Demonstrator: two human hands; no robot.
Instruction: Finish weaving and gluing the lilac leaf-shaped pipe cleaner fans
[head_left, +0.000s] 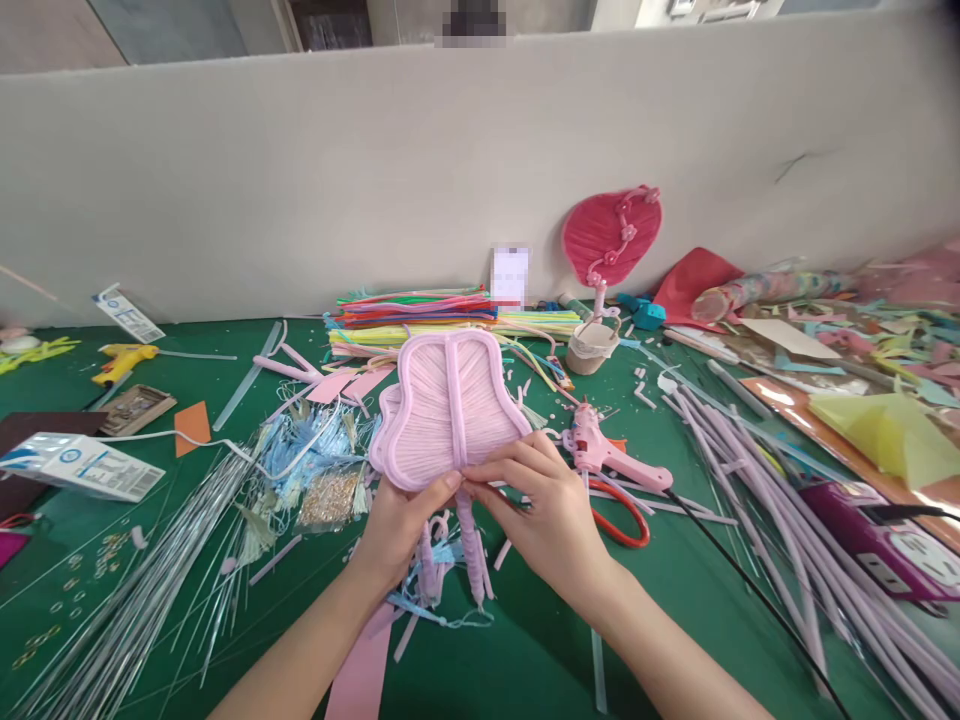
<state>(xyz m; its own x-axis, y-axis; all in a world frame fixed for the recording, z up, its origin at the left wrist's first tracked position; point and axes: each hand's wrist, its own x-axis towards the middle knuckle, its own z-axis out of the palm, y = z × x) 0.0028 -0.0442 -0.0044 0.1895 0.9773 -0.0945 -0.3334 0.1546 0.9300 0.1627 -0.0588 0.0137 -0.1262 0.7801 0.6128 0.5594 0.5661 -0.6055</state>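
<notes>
With fingers closed, the left hand (pixel 399 530) and right hand (pixel 553 505) pinch the base of a wavy-edged, fuzzy lilac fan (pixel 487 410) rising above their grip, a pink pistol-shaped glue gun (pixel 595 447) to its right.

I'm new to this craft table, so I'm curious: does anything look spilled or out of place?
Small, round, metallic-looking rings lie scattered across the green tabletop, left of the long, thin silvery strands; loose and outside any container, they may have spilled. The fuzzy, wavy-edged lilac fan looks undamaged.

A green table (pixel 544 665) bears wires (pixel 161 570) and tassels (pixel 304 440).
</notes>
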